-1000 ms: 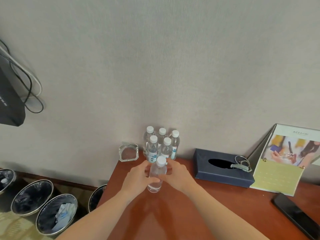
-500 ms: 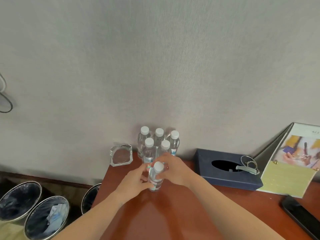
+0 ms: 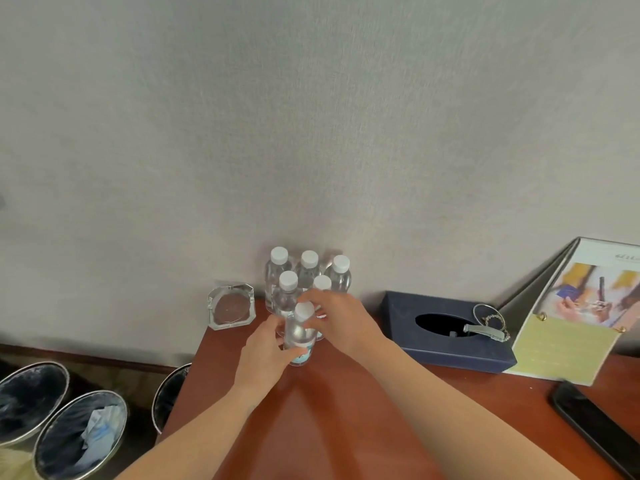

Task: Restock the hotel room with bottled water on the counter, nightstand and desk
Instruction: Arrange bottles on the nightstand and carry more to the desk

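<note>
**A:** Where's the water?

**B:** Five bottles upright, bunched against the wall at the desk's back left corner, beside a glass ashtray. A sixth bottle stands upright just in front of them. Cannot tell whether it touches the front pair.

**A:** Hands?

**B:** Both on the sixth. Left hand has its fingers curled round the lower body. Right hand has its thumb and fingers closed on the shoulder.

**A:** Progress?

**B:** Judging by the tissue box and calendar, this is the desk, and it's nearly stocked: letting go is all that's left here. Counter and nightstand are out of view, so their state is unknown.
</note>
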The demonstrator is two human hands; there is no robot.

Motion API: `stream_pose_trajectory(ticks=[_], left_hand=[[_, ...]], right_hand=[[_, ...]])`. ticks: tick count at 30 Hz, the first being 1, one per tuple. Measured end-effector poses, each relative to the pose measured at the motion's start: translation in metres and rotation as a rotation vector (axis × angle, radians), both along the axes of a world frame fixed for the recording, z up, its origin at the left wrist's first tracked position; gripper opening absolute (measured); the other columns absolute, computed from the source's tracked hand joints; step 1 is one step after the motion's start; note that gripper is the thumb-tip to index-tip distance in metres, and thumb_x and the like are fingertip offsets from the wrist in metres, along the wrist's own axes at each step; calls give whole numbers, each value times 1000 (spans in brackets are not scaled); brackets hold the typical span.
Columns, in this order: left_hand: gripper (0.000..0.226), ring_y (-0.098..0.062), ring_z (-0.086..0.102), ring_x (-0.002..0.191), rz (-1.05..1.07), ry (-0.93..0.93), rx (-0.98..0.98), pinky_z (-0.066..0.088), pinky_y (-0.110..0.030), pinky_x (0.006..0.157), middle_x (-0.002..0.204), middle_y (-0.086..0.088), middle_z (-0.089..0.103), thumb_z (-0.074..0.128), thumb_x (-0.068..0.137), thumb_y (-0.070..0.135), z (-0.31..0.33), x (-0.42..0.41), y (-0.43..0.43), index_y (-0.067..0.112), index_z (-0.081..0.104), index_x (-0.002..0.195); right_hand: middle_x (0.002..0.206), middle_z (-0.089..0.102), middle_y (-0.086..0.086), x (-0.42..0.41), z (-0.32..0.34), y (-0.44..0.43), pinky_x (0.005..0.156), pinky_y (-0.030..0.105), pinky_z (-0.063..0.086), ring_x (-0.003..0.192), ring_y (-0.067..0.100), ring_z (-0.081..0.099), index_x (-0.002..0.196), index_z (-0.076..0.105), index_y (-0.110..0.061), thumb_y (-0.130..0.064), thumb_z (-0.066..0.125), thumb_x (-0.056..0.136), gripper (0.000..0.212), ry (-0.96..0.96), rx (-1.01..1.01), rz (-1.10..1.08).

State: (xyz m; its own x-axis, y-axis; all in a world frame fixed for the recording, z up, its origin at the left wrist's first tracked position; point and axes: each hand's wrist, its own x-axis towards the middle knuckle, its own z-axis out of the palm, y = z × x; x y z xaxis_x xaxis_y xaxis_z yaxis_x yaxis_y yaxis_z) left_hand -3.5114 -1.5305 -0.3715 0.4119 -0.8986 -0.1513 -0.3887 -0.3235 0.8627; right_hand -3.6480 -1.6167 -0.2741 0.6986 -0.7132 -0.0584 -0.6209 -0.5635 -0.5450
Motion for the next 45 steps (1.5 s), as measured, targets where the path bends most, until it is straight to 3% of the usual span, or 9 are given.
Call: stream_pose_trajectory(ticks=[7, 13, 21, 26, 30, 33, 36, 40, 45], left_hand=[[51, -12, 62, 109, -26, 10, 50, 51, -42, 96, 118, 8, 63, 83, 76, 24, -8, 2, -1, 22, 55, 119], [40, 4, 66, 94, -1, -20, 49, 54, -33, 88, 110, 17, 67, 82, 77, 21, -8, 4, -3, 29, 56, 106], [40, 15, 59, 88, -46, -70, 46, 53, -29, 88, 112, 19, 65, 82, 78, 28, -13, 9, -3, 30, 54, 107], [49, 6, 62, 97, -100, -76, 46, 54, -35, 92, 113, 17, 63, 84, 75, 31, -16, 18, -6, 31, 51, 112], [72, 1, 56, 102, -128, -77, 41, 50, -26, 91, 118, 18, 51, 89, 64, 41, -20, 30, -3, 35, 42, 117], [105, -10, 48, 118, -159, -73, 76, 41, -25, 99, 133, 6, 36, 93, 59, 43, -21, 46, -4, 26, 27, 138], [135, -15, 29, 141, -192, -42, 122, 30, -34, 115, 157, 0, 17, 94, 55, 46, -17, 62, -11, 24, 4, 154], [166, -11, -1, 151, -279, -30, 207, 13, -39, 122, 164, 8, -11, 87, 36, 70, -4, 72, -26, 31, -24, 152], [172, 4, -7, 142, -376, -8, 254, 9, -35, 120, 156, 25, -14, 85, 26, 77, 5, 79, -40, 41, -36, 143]], right_hand=[[112, 61, 8, 12, 4, 1, 80, 37, 48, 100, 29, 60, 129, 53, -17, -17, 51, 96, 33, 174, -193, 65], [116, 59, 9, 13, 6, 1, 84, 41, 49, 101, 31, 60, 135, 48, -15, -15, 48, 98, 37, 212, -214, 84], [112, 58, 8, 11, 1, 3, 83, 41, 49, 98, 30, 59, 131, 51, -16, -17, 50, 98, 33, 77, -132, 42], [107, 61, 4, 6, -7, 1, 83, 41, 50, 97, 24, 60, 127, 54, -22, -27, 59, 95, 32, -44, -64, 21], [105, 62, -8, -4, -16, -4, 83, 38, 53, 95, 12, 61, 129, 47, -33, -45, 70, 84, 52, -147, -18, -67], [97, 56, -16, -20, -28, -6, 79, 30, 54, 88, 2, 58, 123, 36, -44, -64, 75, 67, 70, -302, 108, -226], [118, 47, -20, -34, -43, -9, 84, 18, 46, 100, -7, 52, 129, 21, -57, -60, 83, 58, 94, -397, 245, -339], [159, 4, -14, -37, -57, -18, 115, 34, 25, 146, 8, 16, 149, -17, -43, -73, 84, 41, 151, -183, 381, -331], [161, -20, -9, -29, -67, -31, 121, 45, 14, 151, 18, -4, 139, -42, -34, -68, 87, 40, 165, 34, 423, -274]])
